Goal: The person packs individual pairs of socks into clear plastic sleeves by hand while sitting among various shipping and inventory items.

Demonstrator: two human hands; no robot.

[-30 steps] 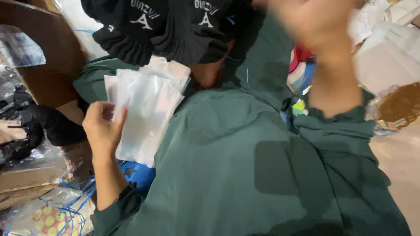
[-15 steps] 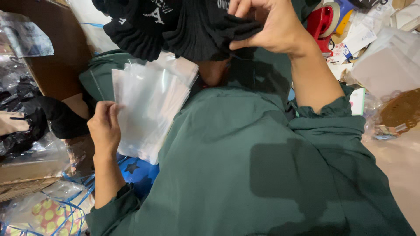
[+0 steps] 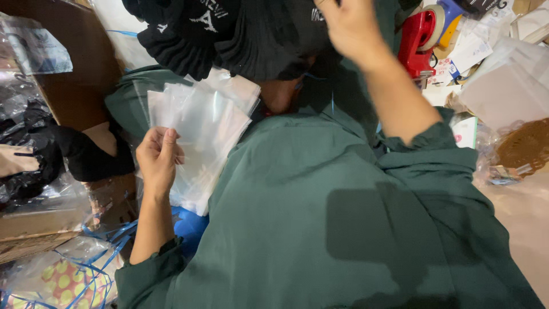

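My left hand (image 3: pixel 157 157) grips a stack of clear plastic bags (image 3: pixel 203 129) by their left edge and holds them up over my lap, which a green garment (image 3: pixel 343 217) covers. At the top of the view my right hand (image 3: pixel 351 26) reaches into a pile of black knit beanies (image 3: pixel 229 34). Its fingers press against the dark knit; whether they grip one I cannot tell.
A red tape dispenser (image 3: pixel 420 40) and loose papers lie at the upper right, with a brown woven basket (image 3: pixel 526 146) in plastic wrap below them. A brown cardboard box (image 3: pixel 68 63), black fabric (image 3: pixel 34 149) and crumpled plastic sit at the left. Blue strapping (image 3: pixel 108 240) lies lower left.
My right hand came down from a blurred raised position onto the black beanies and then shifted a little left. My left hand kept hold of the plastic bags, which stayed nearly still.
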